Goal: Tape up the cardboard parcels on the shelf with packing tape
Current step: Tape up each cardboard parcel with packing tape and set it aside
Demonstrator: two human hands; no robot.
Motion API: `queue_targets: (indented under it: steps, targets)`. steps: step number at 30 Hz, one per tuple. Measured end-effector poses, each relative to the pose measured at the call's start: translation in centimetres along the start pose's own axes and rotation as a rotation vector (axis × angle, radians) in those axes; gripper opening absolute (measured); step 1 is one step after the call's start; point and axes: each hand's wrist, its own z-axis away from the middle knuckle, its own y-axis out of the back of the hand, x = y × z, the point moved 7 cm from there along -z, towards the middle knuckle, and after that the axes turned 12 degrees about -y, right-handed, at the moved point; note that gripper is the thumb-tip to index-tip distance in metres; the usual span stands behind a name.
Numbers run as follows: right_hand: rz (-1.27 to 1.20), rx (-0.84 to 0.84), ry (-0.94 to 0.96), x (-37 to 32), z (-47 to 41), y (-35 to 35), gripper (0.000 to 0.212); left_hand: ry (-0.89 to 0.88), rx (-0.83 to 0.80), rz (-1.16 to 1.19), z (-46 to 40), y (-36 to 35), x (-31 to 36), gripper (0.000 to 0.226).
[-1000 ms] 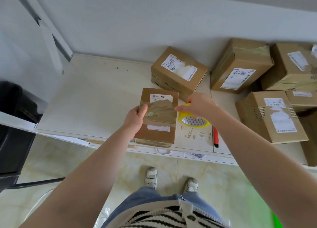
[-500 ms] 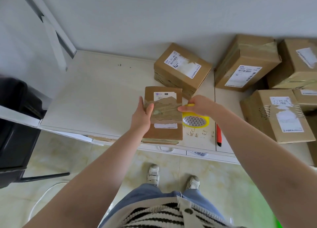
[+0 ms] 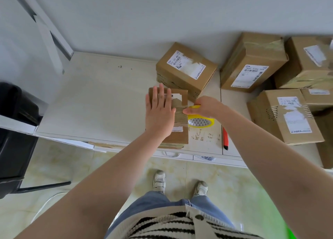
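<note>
A flat, rectangular cardboard parcel (image 3: 177, 130) lies at the shelf's (image 3: 100, 102) front edge, long axis running front to back. The left hand (image 3: 159, 112) presses it with straight, spread fingers. The right hand's (image 3: 204, 107) grip curls around a yellow packing tape roll (image 3: 201, 121) beside the parcel's right edge, glossy tape stretched across the parcel's top.

You've got matt brown cardboard on that small parcel (image 3: 177, 134), with a glossy tape strip (image 3: 180, 112) and paper labels. The tape roll (image 3: 201, 121) at your 3 o'clock looks like shiny yellow plastic. The shelf top (image 3: 100, 102) is smooth, pale and scuffed; the floor tiles (image 3: 225, 190) are glossy.
</note>
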Motion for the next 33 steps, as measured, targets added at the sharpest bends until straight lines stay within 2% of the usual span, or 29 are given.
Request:
queue_targets:
  steps: [3, 6, 9, 12, 14, 16, 17, 19, 21, 23, 28, 33]
  targets:
    - [-0.1, -0.025, -0.049, 0.5, 0.3, -0.7, 0.084, 0.02, 0.011, 0.059, 0.1, -0.5, -0.3, 0.065]
    - [-0.316, -0.032, -0.064, 1.0, 0.2, -1.2, 0.064, 0.016, 0.015, 0.038, 0.3, -0.6, -0.4, 0.066]
    - [-0.305, 0.033, -0.094, 1.4, 0.2, -0.9, 0.061, 0.011, 0.007, 0.03, 0.2, -0.4, -0.2, 0.066]
    - [-0.347, 0.145, -0.06, 2.1, 0.8, -0.7, 0.047, 0.004, 0.013, 0.029, 0.3, -0.5, -0.5, 0.066]
    - [-0.581, 0.233, -0.063, 3.9, 1.8, -0.9, 0.037, -0.01, 0.035, 0.022, 0.3, -0.4, -0.5, 0.067]
    - [-0.885, 0.3, -0.201, 7.6, 3.0, -2.4, 0.037, -0.016, 0.021, 0.034, 0.2, -0.5, -0.4, 0.066]
    - [-0.942, 0.351, -0.285, 9.4, 3.6, -3.2, 0.037, -0.014, 0.008, 0.037, 0.2, -0.6, -0.4, 0.066]
    - [-0.805, 0.431, -0.46, 12.5, 4.1, -5.0, 0.031, -0.007, -0.005, 0.031, 0.1, -0.8, -0.4, 0.067]
    - [-0.652, 0.403, -0.602, 14.1, 4.3, -6.4, 0.033, -0.007, -0.011, 0.024, 0.0, -0.9, -0.4, 0.068]
    - [-0.594, 0.353, -0.65, 14.4, 4.0, -7.2, 0.039, -0.011, -0.022, 0.016, -0.1, -1.0, -0.6, 0.068]
    - [-0.661, 0.33, -0.631, 14.5, 3.6, -6.9, 0.023, -0.033, -0.044, 0.008, -0.1, -0.8, -0.7, 0.069]
    - [-0.837, 0.508, -0.492, 13.5, 5.0, -1.4, 0.023, -0.034, -0.031, 0.018, 0.0, -0.7, -0.5, 0.069]
